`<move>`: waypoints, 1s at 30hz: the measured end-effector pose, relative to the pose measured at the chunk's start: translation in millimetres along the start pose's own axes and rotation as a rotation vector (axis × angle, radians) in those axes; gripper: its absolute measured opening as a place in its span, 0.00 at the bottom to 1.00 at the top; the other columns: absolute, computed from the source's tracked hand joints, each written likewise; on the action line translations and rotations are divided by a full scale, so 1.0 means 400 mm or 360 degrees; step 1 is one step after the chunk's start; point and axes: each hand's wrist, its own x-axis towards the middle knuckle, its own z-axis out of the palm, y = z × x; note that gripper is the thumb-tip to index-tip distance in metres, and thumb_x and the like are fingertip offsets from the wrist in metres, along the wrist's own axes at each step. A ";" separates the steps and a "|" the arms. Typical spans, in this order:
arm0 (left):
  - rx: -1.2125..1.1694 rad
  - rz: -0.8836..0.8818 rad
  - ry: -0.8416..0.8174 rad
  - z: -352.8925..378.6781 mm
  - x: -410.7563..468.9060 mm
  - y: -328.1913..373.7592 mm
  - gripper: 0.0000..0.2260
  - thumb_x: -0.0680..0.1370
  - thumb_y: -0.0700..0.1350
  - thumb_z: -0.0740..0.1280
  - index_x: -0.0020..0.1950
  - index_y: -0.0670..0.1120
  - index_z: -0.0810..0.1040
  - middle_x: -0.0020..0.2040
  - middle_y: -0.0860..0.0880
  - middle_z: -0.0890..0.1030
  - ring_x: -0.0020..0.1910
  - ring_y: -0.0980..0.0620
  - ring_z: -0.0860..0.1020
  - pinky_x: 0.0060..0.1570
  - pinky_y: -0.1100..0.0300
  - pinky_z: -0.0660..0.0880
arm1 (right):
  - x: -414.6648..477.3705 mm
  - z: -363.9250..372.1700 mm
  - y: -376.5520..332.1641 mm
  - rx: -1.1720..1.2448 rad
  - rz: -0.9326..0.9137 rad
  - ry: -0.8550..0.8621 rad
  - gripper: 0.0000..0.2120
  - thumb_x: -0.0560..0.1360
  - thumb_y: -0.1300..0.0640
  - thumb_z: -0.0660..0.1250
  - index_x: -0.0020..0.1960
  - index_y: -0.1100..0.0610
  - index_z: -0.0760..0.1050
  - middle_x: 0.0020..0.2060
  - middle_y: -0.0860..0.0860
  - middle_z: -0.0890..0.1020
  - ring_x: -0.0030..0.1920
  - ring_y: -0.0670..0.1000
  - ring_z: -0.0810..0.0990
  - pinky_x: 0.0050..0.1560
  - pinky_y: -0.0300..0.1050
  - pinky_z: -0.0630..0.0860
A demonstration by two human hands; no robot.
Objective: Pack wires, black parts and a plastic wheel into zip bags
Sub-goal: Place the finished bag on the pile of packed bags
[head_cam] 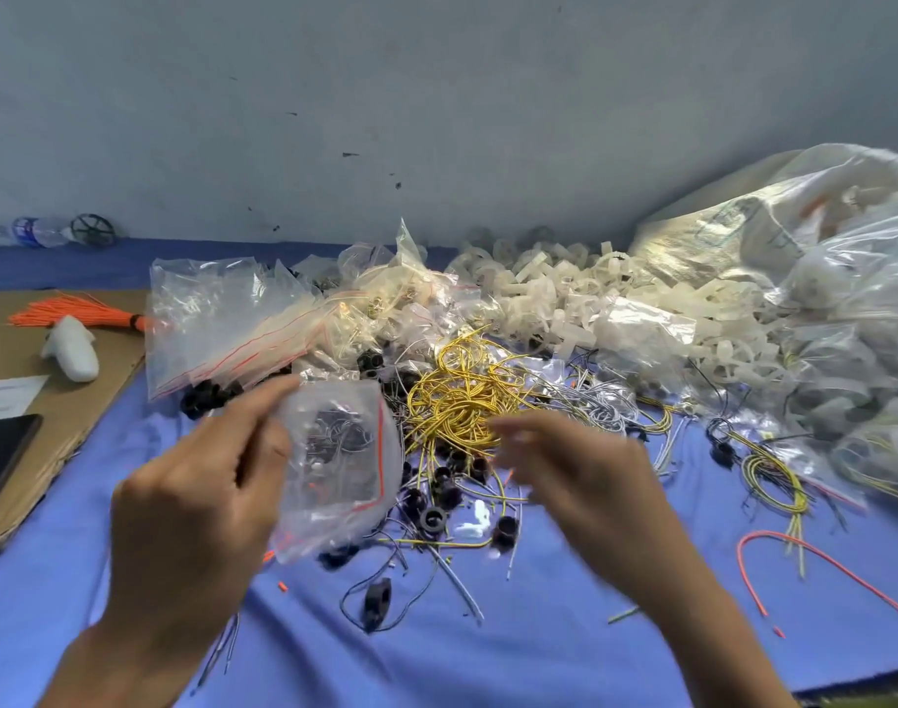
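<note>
Left hand pinching a zip bag, right hand too blurry to tell. Likely filling; next, grab yellow wires.

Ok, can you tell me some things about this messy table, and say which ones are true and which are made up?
1. The left hand holds a clear zip bag. True.
2. The cloth is green. False: it is blue.
3. A tangle of yellow wires lies on the cloth. True.
4. The orange wire bundle is inside the held bag. False: it lies on the cardboard, far left.
</note>
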 end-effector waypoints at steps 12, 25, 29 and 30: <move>-0.0359 -0.0239 -0.0452 0.071 -0.056 0.022 0.15 0.76 0.57 0.66 0.63 0.61 0.76 0.37 0.60 0.75 0.34 0.61 0.75 0.28 0.60 0.70 | 0.074 -0.084 0.408 -0.1136 0.1015 -0.0335 0.10 0.77 0.57 0.62 0.43 0.61 0.79 0.44 0.59 0.79 0.47 0.62 0.79 0.46 0.52 0.75; -0.0517 -0.0461 -0.1015 0.105 -0.069 0.021 0.14 0.79 0.64 0.55 0.50 0.61 0.78 0.33 0.58 0.81 0.25 0.58 0.76 0.29 0.58 0.74 | 0.083 -0.172 0.368 0.0257 0.1328 0.0548 0.08 0.82 0.53 0.61 0.48 0.56 0.74 0.47 0.56 0.80 0.41 0.53 0.78 0.37 0.46 0.72; -0.0947 -0.0765 -0.1093 0.105 -0.063 0.022 0.15 0.75 0.65 0.60 0.50 0.60 0.81 0.33 0.47 0.82 0.25 0.49 0.80 0.25 0.58 0.78 | 0.094 -0.184 0.346 0.1035 0.1427 0.0538 0.11 0.82 0.54 0.62 0.52 0.63 0.74 0.48 0.60 0.79 0.41 0.54 0.79 0.37 0.43 0.81; -0.1011 -0.0804 -0.1098 0.104 -0.063 0.023 0.14 0.75 0.64 0.61 0.50 0.59 0.81 0.34 0.46 0.82 0.26 0.48 0.80 0.26 0.56 0.78 | 0.097 -0.187 0.339 0.1190 0.1431 0.0561 0.12 0.82 0.54 0.62 0.53 0.65 0.73 0.50 0.62 0.79 0.44 0.55 0.80 0.40 0.43 0.83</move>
